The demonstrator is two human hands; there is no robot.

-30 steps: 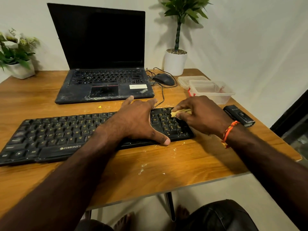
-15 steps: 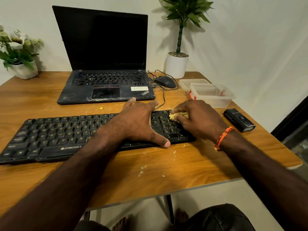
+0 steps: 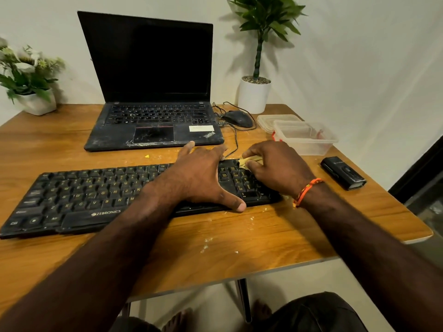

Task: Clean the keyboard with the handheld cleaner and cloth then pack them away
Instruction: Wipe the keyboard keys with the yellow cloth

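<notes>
The black plastic keyboard [image 3: 96,195], long and flat with yellowish legends and a ZEBRONICS mark on its front edge, lies across the near part of the wooden table [image 3: 239,255], whose grain is warm brown and speckled with pale crumbs just in front of the keyboard. At the keyboard's far right corner a small crumpled yellow cloth [image 3: 248,161] is pinched between the thumb and curled fingers of the right hand [image 3: 278,168], pressed onto the number-pad keys; an orange thread band circles that wrist. The left hand [image 3: 203,178] lies flat over the keyboard just left of the number pad, fingers spread and straight, thumb reaching down over the front edge. Right of the keyboard, well apart, a slim black boxy handheld cleaner [image 3: 344,173] rests on the wood. Behind the keyboard's right end sits a clear plastic container [image 3: 305,140] with its lid beside it. Behind the keyboard stands a dusty open laptop [image 3: 153,87], a dark rounded mouse [image 3: 237,118] at its right, and a white potted plant [image 3: 255,92] further back
</notes>
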